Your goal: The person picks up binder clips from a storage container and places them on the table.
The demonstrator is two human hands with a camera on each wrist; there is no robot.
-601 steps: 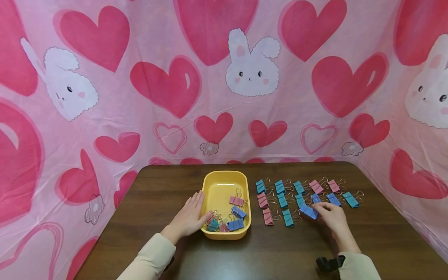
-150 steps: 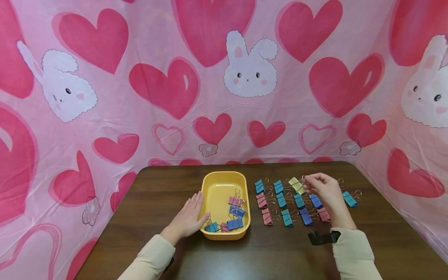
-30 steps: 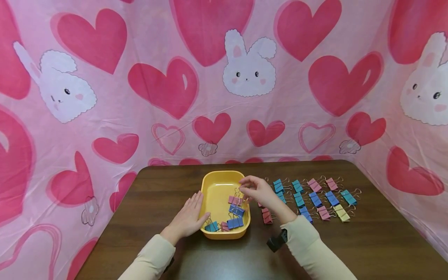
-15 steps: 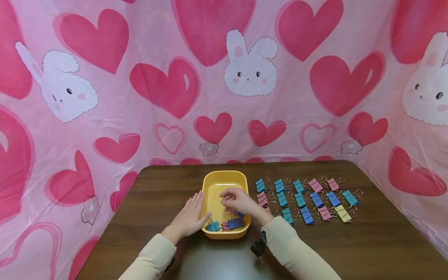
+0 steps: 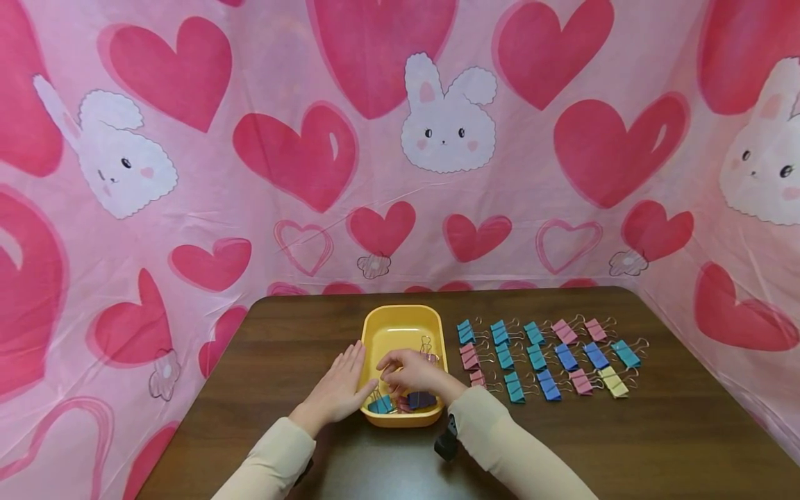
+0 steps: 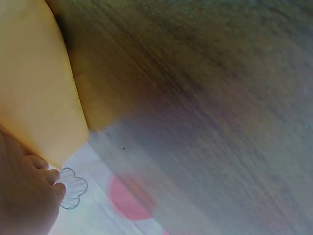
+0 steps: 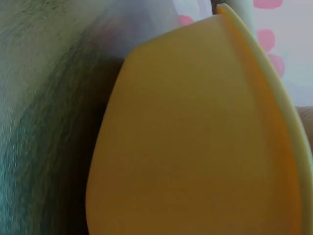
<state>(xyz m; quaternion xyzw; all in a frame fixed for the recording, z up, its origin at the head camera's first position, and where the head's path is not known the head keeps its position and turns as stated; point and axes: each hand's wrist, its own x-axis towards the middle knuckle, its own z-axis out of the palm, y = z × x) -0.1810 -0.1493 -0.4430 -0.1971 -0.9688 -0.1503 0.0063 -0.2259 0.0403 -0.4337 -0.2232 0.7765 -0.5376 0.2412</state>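
My left hand (image 5: 337, 382) lies with straight fingers along the left side of a yellow tray (image 5: 403, 307), its thumb at the rim. In the left wrist view the fingers touch the tray's outer wall. Over the tray's inside hovers my right hand (image 5: 409, 371), fingers loosely bent downward, with nothing visible between them. Beneath and around it are a teal binder clip (image 5: 381, 404), a pink binder clip (image 5: 403, 403) and a shaded blue binder clip (image 5: 421, 401). Another pink clip's wire handle (image 5: 426, 342) shows behind the hand, which hides part of the contents.
Right of the tray, several binder clips lie in three rows, among them a teal clip (image 5: 465, 332), a blue clip (image 5: 548, 385) and a yellow clip (image 5: 613, 382). They rest on a dark wooden table (image 5: 300, 319). A pink heart-print cloth (image 5: 300, 160) hangs behind.
Over the earlier frames, a yellow and a pink clip joined the front row and the blue clip there was set down. Lately my right hand moved left from the tray's right rim over its inside.
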